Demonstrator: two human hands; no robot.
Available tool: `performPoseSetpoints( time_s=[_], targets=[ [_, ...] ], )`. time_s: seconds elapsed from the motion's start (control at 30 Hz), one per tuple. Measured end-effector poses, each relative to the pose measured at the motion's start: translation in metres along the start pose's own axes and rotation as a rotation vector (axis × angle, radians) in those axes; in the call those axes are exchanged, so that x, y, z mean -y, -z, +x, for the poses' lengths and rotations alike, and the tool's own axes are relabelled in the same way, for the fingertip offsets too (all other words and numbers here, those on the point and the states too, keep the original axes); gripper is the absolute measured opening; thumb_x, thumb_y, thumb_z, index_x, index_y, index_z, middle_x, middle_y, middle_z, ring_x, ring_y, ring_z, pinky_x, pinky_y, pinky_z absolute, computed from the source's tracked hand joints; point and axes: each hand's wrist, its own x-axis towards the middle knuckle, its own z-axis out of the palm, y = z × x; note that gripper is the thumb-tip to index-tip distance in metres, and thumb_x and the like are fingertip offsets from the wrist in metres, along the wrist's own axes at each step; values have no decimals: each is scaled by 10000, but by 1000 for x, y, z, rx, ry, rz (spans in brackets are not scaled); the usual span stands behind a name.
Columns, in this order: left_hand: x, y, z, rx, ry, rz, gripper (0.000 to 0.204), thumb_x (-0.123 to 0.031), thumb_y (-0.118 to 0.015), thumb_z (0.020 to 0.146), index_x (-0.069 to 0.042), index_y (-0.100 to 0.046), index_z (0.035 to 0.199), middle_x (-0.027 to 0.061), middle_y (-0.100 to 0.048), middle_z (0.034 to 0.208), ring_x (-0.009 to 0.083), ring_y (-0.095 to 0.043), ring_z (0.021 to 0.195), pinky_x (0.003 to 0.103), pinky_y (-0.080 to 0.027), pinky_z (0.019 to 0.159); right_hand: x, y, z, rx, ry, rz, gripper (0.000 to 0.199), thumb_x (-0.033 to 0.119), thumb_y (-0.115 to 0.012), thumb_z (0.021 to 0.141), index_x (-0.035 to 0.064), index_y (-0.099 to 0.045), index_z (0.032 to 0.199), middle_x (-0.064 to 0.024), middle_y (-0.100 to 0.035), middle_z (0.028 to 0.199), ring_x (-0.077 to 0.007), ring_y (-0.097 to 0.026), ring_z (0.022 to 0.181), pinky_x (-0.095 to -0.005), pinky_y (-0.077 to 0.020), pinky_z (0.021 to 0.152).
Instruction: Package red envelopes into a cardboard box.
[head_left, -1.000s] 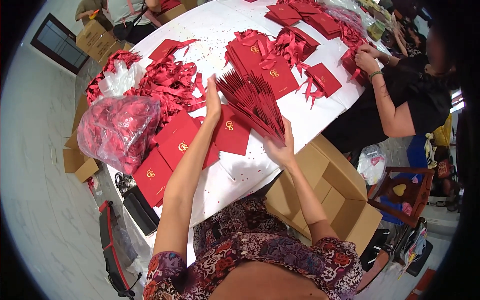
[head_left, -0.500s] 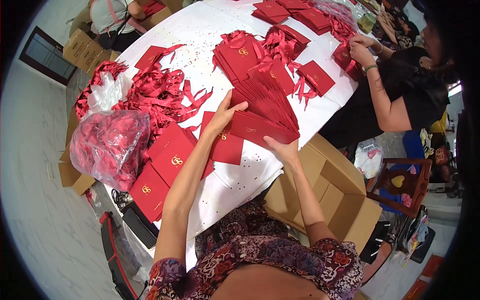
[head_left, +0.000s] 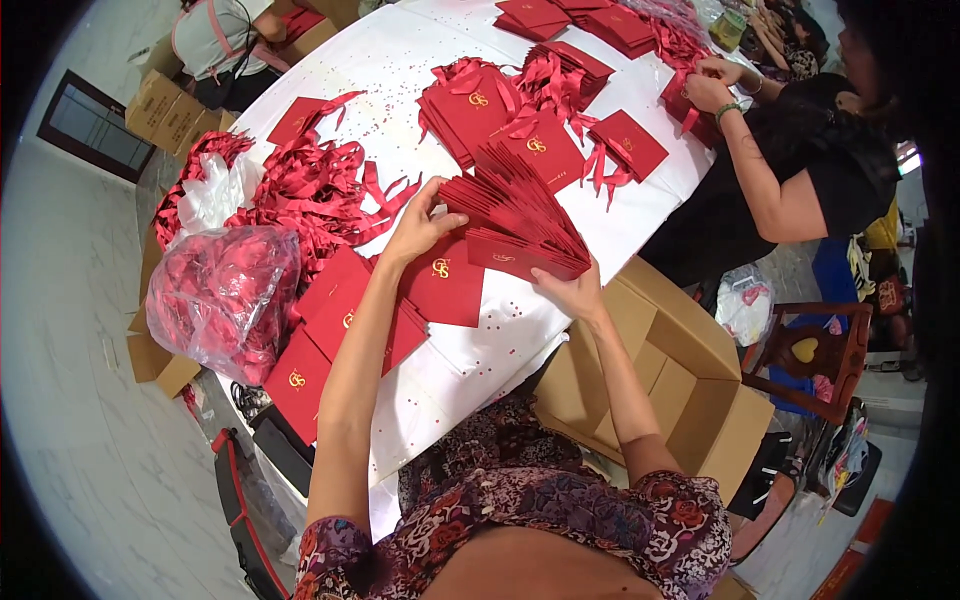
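Note:
I hold a thick fanned stack of red cards (head_left: 520,215) over a white table (head_left: 400,60). My left hand (head_left: 420,225) grips the stack's far left end, thumb on top. My right hand (head_left: 570,293) supports the near right end from below. Under the stack lies a flat red card with a gold emblem (head_left: 445,285). More red cards (head_left: 330,330) lie overlapped to its left by my left forearm.
A heap of red ribbons (head_left: 310,190) and a clear bag of red items (head_left: 225,295) sit at the left. Further red card piles (head_left: 480,105) lie farther out. A person in black (head_left: 790,170) works at the right. An open cardboard box (head_left: 660,380) stands beside my right arm.
The fanned stack has tipped from standing upright to lying lower and flatter over the table. My left hand slid down to the stack's left end.

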Motion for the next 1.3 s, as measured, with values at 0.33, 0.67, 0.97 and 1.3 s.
performPoseSetpoints(
  time_s=[0.33, 0.67, 0.97, 1.3],
  targets=[
    [11, 45, -1, -15, 84, -110, 355, 71, -613, 816, -53, -517, 1134, 23, -602, 1034, 79, -557, 864, 196, -444, 639, -13, 7, 2, -35, -40, 25, 406, 33, -692, 754, -35, -589, 1141, -72, -653, 1005, -123, -595, 891, -266, -473, 819],
    [-2, 95, -19, -208, 106, -38, 521, 106, -587, 815, -15, -439, 1300, 53, -564, 1194, 133, -541, 1069, 259, -483, 874, -8, 8, 3, -134, -54, 190, 319, 30, -679, 808, -50, -606, 1108, -82, -672, 999, -137, -614, 883, -286, -497, 817],
    [-33, 111, -37, -144, 101, -18, 547, 164, -514, 772, -56, -455, 1269, 42, -545, 1194, 133, -572, 1039, 285, -490, 914, -6, 11, 12, -153, 57, 176, 322, 13, -665, 818, -60, -594, 1122, -88, -658, 1044, -143, -603, 930, -296, -484, 854],
    [-47, 24, -32, 41, 108, 23, 370, 157, -516, 785, -60, -495, 1084, 2, -552, 1063, 97, -557, 989, 264, -501, 857, -12, 18, 12, -109, 11, 159, 371, -10, -661, 795, -42, -578, 1155, -87, -644, 1094, -147, -601, 962, -298, -478, 873]
  ],
)
